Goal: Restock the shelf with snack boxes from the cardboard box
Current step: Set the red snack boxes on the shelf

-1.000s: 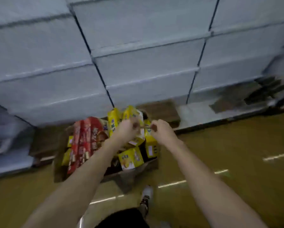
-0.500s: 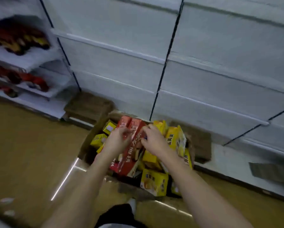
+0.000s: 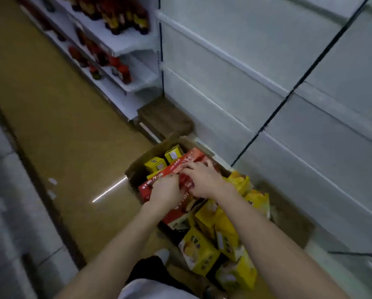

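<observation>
Both hands, left (image 3: 166, 192) and right (image 3: 202, 179), have fingers curled round the red boxes (image 3: 172, 167) at the carton's (image 3: 137, 164) left end (floor-level). Light, stiff card, probably crushable; grab the long edges.

Red bottles (image 3: 116, 67) (blurred), brown floor (image 3: 51, 117)

Two bare forearms are extended forward and downward, converging toward each other. Left hand (image 3: 166, 192): seen from the back, fingers curled under, closed in a grip. Right hand (image 3: 204, 180): set just beside and slightly beyond the left, knuckles raised, fingers bent in a grip.
</observation>
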Demonstrator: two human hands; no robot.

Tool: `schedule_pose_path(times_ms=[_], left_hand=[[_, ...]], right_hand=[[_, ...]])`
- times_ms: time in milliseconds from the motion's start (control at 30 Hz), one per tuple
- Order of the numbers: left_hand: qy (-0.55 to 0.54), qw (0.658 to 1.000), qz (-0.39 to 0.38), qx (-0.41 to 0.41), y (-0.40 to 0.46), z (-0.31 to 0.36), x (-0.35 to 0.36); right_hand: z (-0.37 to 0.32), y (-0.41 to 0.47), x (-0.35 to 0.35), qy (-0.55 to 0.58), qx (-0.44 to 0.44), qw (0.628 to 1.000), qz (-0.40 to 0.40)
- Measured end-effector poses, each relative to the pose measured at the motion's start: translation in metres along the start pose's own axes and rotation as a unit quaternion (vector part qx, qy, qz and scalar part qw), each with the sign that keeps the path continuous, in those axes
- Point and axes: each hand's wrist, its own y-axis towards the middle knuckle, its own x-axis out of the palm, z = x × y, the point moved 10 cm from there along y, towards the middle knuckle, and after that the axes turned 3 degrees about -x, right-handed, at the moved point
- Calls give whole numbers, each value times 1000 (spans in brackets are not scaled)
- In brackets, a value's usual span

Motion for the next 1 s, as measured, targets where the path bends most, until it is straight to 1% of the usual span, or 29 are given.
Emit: schedule_pose_path(times_ms=[67,133,167,267,333,400,533,667,833,1000], left_hand=[[20,999,-13,-38,-7,-1,11],[57,994,-29,-94,-18,-4,23],[73,990,-25,-114,-22,-3,27],[75,984,32,-160,-34,-1,27],[56,980,46,-185,-44,1,27],[38,978,57,-195,-54,7,28],[-34,979,95,-176,-73,29,28],[-51,973,131,-183,-91,39,11],[-72,960,179,-201,-118,28,-34],[-91,945,224,-218,-167,-2,-77]], right_hand=[[-3,-6,5,-25,-34,999,-18],[-3,-13,5,-50,-61,997,-3],[-3,-17,5,-62,-72,995,4],[-3,-26,9,-93,-103,990,22],[-1,-34,13,-98,-109,989,27],[3,-41,15,-101,-112,988,35],[7,-59,14,-115,-113,986,43],[0,-69,-4,-117,-127,983,62],[-29,-68,-37,-111,-197,969,96],[-86,-62,-60,-82,-270,953,108]])
